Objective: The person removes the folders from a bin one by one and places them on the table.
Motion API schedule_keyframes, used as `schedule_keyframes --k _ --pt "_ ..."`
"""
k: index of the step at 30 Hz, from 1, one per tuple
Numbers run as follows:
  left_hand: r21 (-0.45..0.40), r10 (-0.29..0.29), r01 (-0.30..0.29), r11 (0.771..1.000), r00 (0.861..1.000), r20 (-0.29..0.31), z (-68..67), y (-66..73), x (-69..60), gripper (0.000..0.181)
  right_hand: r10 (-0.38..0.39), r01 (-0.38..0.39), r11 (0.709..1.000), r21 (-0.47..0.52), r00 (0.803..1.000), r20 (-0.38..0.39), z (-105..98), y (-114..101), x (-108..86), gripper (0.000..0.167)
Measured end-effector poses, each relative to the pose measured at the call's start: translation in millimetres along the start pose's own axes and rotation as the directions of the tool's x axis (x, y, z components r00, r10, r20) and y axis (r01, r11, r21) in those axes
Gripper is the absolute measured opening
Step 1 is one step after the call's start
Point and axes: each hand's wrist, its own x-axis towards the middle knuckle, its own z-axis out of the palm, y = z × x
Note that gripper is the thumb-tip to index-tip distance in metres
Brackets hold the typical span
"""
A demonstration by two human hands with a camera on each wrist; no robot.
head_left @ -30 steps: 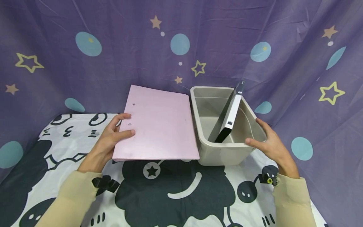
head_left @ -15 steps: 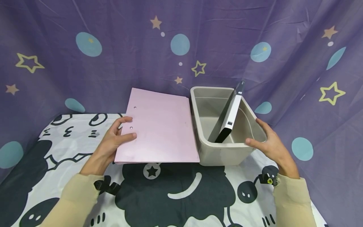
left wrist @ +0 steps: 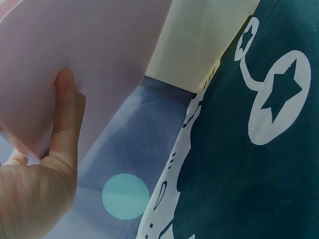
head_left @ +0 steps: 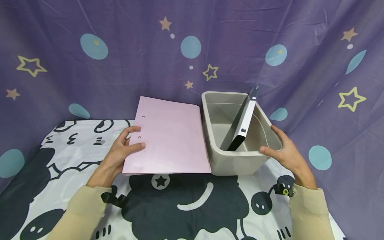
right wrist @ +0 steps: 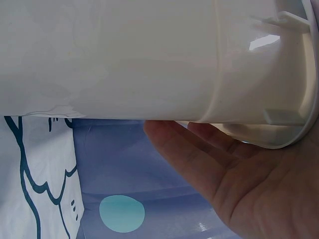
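Curtain—bin w/ tilted file, R hand round rim—L hand round folder

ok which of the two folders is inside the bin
The white-edged folder: it leans inside the bin, with one end sticking out. The pink folder is outside, left of the bin, gripped by the left hand.
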Motion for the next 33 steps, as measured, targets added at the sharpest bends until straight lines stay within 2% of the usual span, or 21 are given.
schedule_keyframes --k 7,12,28,33 --pt "0.026 -0.025 0.026 0.999 1.0 -0.015 1.4 -3.8 -0.3 0.065 -0.008 0.008 1.0 -0.013 1.0 -0.002 1.3 -1.2 1.3 0.094" --pt "0.008 -0.033 0.033 0.999 0.999 -0.005 1.8 -7.2 0.0 0.065 -0.01 0.01 1.0 -0.015 1.0 0.001 0.6 -1.4 0.5 0.094" --pt "0.0 -0.024 0.024 1.0 1.0 -0.008 -0.8 -14.4 0.9 0.065 -0.021 0.021 1.0 -0.022 1.0 -0.012 1.0 1.6 0.2 0.094" --pt "0.05 -0.055 0.057 0.997 0.998 -0.029 -0.1 -17.6 1.7 0.066 -0.016 0.015 1.0 -0.018 1.0 -0.011 2.1 1.3 0.7 0.094"
